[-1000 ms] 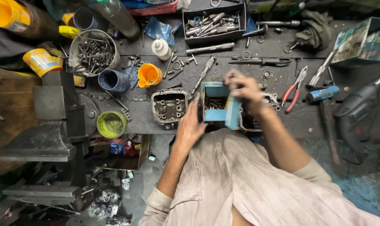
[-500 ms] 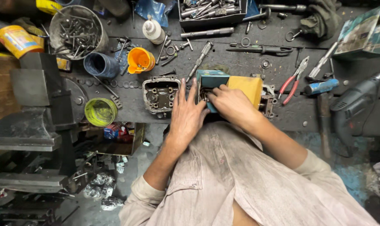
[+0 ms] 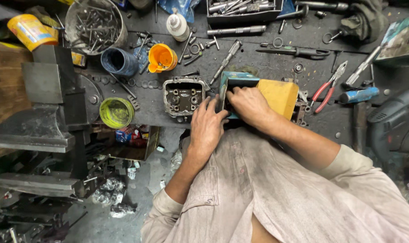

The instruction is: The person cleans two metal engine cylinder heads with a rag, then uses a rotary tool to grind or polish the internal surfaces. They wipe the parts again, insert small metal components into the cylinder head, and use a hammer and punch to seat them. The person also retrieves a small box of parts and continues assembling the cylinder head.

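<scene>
The right hand [image 3: 248, 104] has its fingers curled into the open mouth of the box [image 3: 263, 94], a teal and yellow one, gripping its rim. The left hand [image 3: 207, 125] lies flat with fingers spread against the box's near edge, steadying it. This looks like reaching inside; drawing anything out calls for a firm hold. The box sits on the bench [image 3: 258, 67], just beside a metal casing [image 3: 183, 96], with red pliers [image 3: 328, 85] near.

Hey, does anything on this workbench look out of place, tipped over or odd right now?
The orange cup and the blue cup lie tipped on their sides among loose bolts. Both hands, left and right, rest on the teal and yellow box; nothing looks spilled.
</scene>
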